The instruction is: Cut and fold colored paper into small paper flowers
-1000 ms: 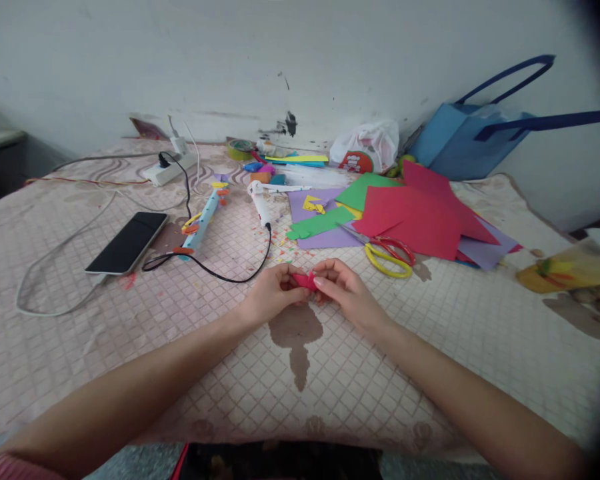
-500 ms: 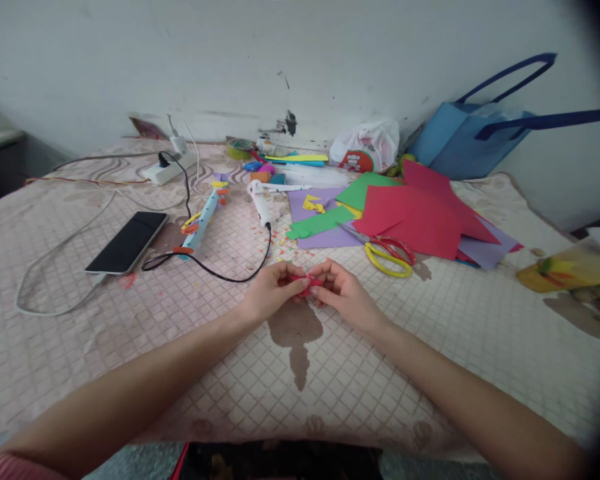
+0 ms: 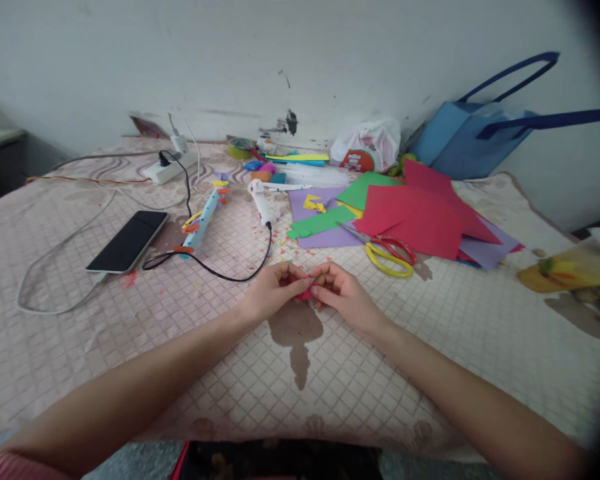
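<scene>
My left hand (image 3: 273, 291) and my right hand (image 3: 341, 291) meet over the middle of the quilted table cover, fingertips pinched together on a small red paper piece (image 3: 305, 293). Most of the piece is hidden by my fingers; only a red sliver shows between them. Both hands rest low, just above the cover. Beyond my right hand lie the yellow-handled scissors (image 3: 386, 257) and a stack of red, green and purple paper sheets (image 3: 414, 212).
A phone (image 3: 128, 241) lies at the left with cables around it. A glue gun (image 3: 260, 199) with a black cord, a blue decorated tube (image 3: 203, 217), a power strip (image 3: 169, 168), a white plastic bag (image 3: 368, 147) and a blue tote bag (image 3: 467, 137) stand farther back. A yellow container (image 3: 567, 268) lies at the right.
My fingers have closed tighter around the red paper piece, so less of it shows. Both hands have stayed in the same spot.
</scene>
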The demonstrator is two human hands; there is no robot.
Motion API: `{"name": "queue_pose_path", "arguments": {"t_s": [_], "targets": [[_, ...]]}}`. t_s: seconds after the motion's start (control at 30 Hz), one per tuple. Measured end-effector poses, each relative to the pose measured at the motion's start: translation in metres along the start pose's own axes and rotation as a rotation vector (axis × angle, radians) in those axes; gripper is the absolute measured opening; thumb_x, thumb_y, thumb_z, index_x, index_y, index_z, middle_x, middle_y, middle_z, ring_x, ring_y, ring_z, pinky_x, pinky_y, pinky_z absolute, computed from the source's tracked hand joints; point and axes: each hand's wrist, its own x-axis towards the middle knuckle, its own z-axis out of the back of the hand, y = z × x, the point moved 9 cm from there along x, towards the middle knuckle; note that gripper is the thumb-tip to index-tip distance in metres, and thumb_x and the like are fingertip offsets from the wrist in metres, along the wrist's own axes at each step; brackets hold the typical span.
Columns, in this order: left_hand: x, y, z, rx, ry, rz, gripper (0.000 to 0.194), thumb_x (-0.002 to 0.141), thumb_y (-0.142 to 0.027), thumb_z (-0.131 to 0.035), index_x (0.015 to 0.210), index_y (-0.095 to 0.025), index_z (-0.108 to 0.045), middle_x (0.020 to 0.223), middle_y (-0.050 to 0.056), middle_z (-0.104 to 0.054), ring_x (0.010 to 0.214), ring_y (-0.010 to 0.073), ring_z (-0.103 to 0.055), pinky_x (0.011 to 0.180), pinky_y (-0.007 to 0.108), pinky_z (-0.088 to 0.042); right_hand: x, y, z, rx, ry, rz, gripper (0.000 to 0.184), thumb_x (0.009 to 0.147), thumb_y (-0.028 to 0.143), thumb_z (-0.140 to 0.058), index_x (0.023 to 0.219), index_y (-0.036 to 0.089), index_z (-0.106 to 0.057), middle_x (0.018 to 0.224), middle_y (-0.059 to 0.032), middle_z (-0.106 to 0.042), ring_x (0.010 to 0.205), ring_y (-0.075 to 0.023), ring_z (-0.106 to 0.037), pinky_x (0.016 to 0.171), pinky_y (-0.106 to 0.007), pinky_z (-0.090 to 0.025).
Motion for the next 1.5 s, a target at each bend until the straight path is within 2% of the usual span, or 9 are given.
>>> {"name": "queue_pose_path", "arguments": {"t_s": [0.2,0.33,0.5,0.63,0.87,1.07,1.27,1.4,1.5], "targets": [[-0.003,-0.002,0.002,-0.068,-0.053,0.027,0.012,0.074,-0.021,-0.064,0.08,-0.013,-0.057,0.067,-0.001,-0.059,0.058,0.0071,-0.054,0.057,0.019,-0.041,0.0,0.002,-0.002,-0.012,0.003,-0.001,0.022,0.077,0.026,-0.063,0.092,0.022,-0.048,0.065,0.0054,-0.056,0.05,-0.0089,-0.052,0.05,-0.024,-0.044],[-0.005,-0.003,0.002,-0.088,-0.074,0.048,0.017,0.075,-0.02,-0.063,0.088,-0.013,-0.056,0.066,-0.002,-0.059,0.057,0.0072,-0.055,0.057,0.019,-0.042,-0.001,0.003,-0.001,-0.003,-0.006,0.001,0.024,0.077,0.026,-0.063,0.093,0.022,-0.047,0.063,0.0067,-0.053,0.05,-0.0088,-0.052,0.05,-0.024,-0.044],[-0.004,0.001,-0.001,-0.096,-0.011,0.093,0.029,0.074,-0.031,-0.068,0.093,-0.013,-0.055,0.075,0.002,-0.064,0.063,0.0099,-0.059,0.059,0.023,-0.047,0.0,0.002,0.008,-0.004,-0.061,0.033,0.021,0.078,0.025,-0.062,0.093,0.022,-0.048,0.065,0.0065,-0.052,0.051,-0.0081,-0.051,0.05,-0.023,-0.042],[-0.001,0.007,-0.003,-0.103,0.024,0.099,0.034,0.066,-0.025,-0.074,0.091,-0.013,-0.055,0.075,0.002,-0.065,0.061,0.0101,-0.06,0.06,0.024,-0.048,0.0,0.0,0.013,0.002,-0.093,0.047,0.021,0.078,0.025,-0.062,0.093,0.022,-0.049,0.07,0.005,-0.055,0.053,-0.0079,-0.051,0.051,-0.023,-0.041],[-0.002,0.005,-0.001,-0.107,0.0,0.091,0.032,0.067,-0.017,-0.071,0.093,-0.013,-0.052,0.068,-0.001,-0.064,0.055,0.0084,-0.059,0.055,0.021,-0.047,0.0,-0.001,0.009,0.054,-0.066,0.004,0.017,0.08,0.032,-0.061,0.09,0.021,-0.053,0.074,0.0021,-0.057,0.058,-0.0093,-0.052,0.055,-0.025,-0.043],[-0.002,0.005,-0.001,-0.046,0.009,0.071,0.035,0.067,-0.019,-0.072,0.095,-0.013,-0.052,0.07,0.0,-0.064,0.055,0.0087,-0.06,0.054,0.021,-0.047,0.0,-0.003,0.008,0.016,-0.05,0.016,0.016,0.078,0.027,-0.063,0.09,0.021,-0.054,0.077,0.001,-0.058,0.061,-0.0097,-0.052,0.055,-0.024,-0.043],[-0.003,0.007,-0.002,-0.164,-0.012,0.118,0.023,0.078,-0.03,-0.064,0.089,-0.012,-0.055,0.071,0.002,-0.064,0.06,0.0094,-0.061,0.06,0.023,-0.05,0.001,-0.002,0.013,0.013,-0.085,0.039,0.017,0.078,0.026,-0.063,0.091,0.021,-0.053,0.074,0.0023,-0.057,0.059,-0.0097,-0.051,0.055,-0.024,-0.044],[-0.002,0.009,0.0,-0.179,-0.023,0.118,0.019,0.077,-0.027,-0.065,0.083,-0.013,-0.054,0.067,0.001,-0.063,0.057,0.0086,-0.06,0.058,0.022,-0.049,0.0,0.0,0.012,-0.012,-0.075,0.047,0.017,0.078,0.025,-0.062,0.092,0.021,-0.053,0.075,0.0021,-0.056,0.059,-0.0095,-0.052,0.054,-0.024,-0.044],[-0.001,0.006,0.002,-0.135,-0.014,0.064,0.019,0.075,-0.026,-0.066,0.081,-0.013,-0.054,0.065,0.001,-0.063,0.056,0.0088,-0.059,0.057,0.022,-0.049,0.0,0.0,0.011,-0.036,-0.07,0.042,0.016,0.078,0.027,-0.062,0.091,0.022,-0.053,0.075,0.0017,-0.057,0.058,-0.0098,-0.052,0.054,-0.024,-0.044]]}}
